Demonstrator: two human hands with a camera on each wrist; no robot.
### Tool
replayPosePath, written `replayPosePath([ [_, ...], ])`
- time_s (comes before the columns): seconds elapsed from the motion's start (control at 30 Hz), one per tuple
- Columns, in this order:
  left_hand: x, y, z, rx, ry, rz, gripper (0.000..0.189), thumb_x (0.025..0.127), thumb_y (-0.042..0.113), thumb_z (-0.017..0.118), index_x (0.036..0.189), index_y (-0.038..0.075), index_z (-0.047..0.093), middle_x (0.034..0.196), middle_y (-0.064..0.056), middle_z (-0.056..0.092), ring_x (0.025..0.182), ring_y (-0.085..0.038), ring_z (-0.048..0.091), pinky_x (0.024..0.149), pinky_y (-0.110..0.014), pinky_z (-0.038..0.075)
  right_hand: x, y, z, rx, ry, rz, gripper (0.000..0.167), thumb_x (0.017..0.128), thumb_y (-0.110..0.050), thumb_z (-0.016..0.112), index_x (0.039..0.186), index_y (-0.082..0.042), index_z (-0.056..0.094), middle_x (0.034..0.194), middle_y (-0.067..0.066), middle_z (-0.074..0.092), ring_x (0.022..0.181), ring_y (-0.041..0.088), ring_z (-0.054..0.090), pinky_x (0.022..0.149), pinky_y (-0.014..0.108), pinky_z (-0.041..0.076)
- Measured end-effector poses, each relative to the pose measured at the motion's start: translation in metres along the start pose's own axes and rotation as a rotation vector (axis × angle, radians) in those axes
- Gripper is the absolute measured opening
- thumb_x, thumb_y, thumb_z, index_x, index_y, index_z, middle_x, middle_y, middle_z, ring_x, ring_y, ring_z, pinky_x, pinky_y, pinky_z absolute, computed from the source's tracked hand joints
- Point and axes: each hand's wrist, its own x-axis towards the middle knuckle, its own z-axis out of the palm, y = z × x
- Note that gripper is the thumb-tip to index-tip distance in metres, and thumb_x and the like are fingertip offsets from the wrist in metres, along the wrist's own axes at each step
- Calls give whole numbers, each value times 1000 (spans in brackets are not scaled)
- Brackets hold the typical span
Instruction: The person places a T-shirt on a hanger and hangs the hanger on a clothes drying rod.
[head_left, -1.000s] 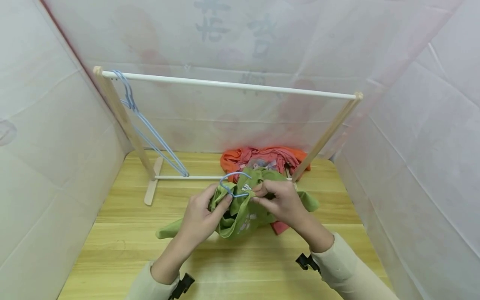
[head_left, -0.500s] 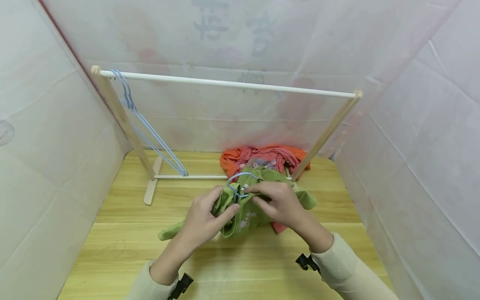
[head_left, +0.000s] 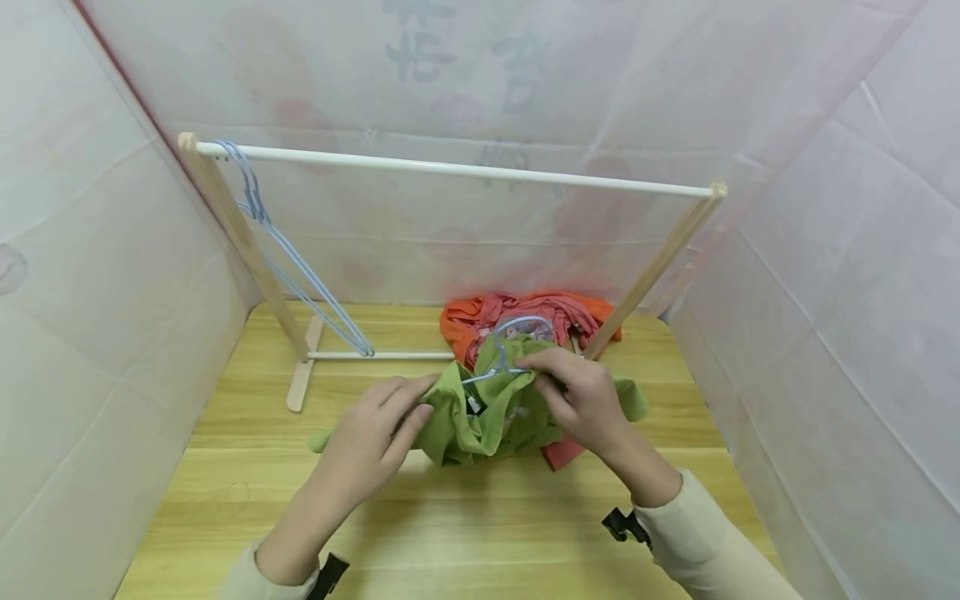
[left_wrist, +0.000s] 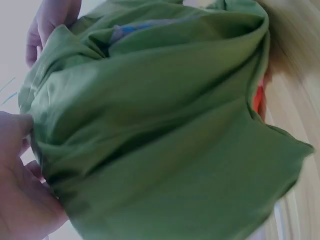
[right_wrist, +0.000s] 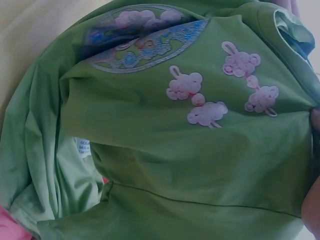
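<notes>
A green shirt hangs bunched between my hands above the table, with pink rabbit-like prints on its front in the right wrist view. The hook of a light blue clothes hanger rises from its neck opening, while most of the hanger's arms are hidden in the cloth. My left hand pinches the shirt at its left shoulder; in the left wrist view its thumb and fingers sit at the cloth's edge. With thumb and fingers my right hand grips the other shoulder, close to the hanger's arm.
A wooden clothes rack with a white top bar stands behind. Several blue hangers hang at its left end. Orange and pink clothes lie heaped at the rack's lower right. White sheets wall the table.
The hanger's hook has shifted right and away from me, and more of its arm shows at the neck. My left hand has moved left along the shirt; my right hand slightly right.
</notes>
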Motion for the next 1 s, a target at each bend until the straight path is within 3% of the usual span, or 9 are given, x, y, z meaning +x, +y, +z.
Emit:
replayPosePath([
  [0.17,-6,-9,-6,-6,14,-29,48,97,30,66,143,24,54,117,4,64,93,-9,55,73,-31,52,-1,4,-6,15,46,-8,26,88,4,55,103,-6,74,93,5,73,62,5,49,54,18,39],
  [0.33,-15,-22,-11,-20,38,-21,48,94,20,70,140,16,57,125,-1,63,111,-17,59,86,-36,52,-3,9,-13,31,94,-19,27,87,6,54,103,-3,73,89,6,71,61,5,45,55,17,36],
  [0.47,-22,-31,-14,-81,-5,-25,49,92,14,70,140,16,57,127,2,61,119,-18,55,93,-35,47,-5,13,-18,40,122,-22,26,86,7,53,101,0,73,86,7,68,59,5,41,54,17,34],
  [0.6,-29,-35,-14,-133,-40,-74,55,93,13,70,144,17,52,133,1,59,125,-19,52,101,-41,45,-8,17,-21,33,150,-10,24,85,7,54,99,3,72,85,9,68,60,6,43,55,18,35],
  [0.67,-33,-37,-13,-152,-23,-102,54,95,14,67,145,15,49,135,-1,58,126,-20,52,102,-42,45,-10,19,-23,24,176,6,23,85,6,54,98,3,72,85,10,69,60,6,42,55,18,35],
  [0.77,-38,-43,-9,-182,51,-124,42,98,14,64,139,14,54,124,-1,62,107,-14,58,89,-31,51,-11,21,-26,44,226,39,19,86,7,55,97,6,71,83,12,68,59,5,40,53,18,33],
  [0.9,-44,-53,-6,-222,163,-109,25,98,9,62,123,11,63,108,-1,65,87,-9,56,73,-18,48,-11,24,-30,83,274,77,15,88,8,58,98,9,69,81,14,66,54,2,35,50,17,29],
  [1.0,-47,-56,-7,-237,189,-115,24,96,2,62,119,9,67,108,-1,67,89,-9,60,75,-16,50,-11,24,-33,72,281,86,15,88,7,58,97,8,70,81,15,67,56,2,38,51,17,30],
])
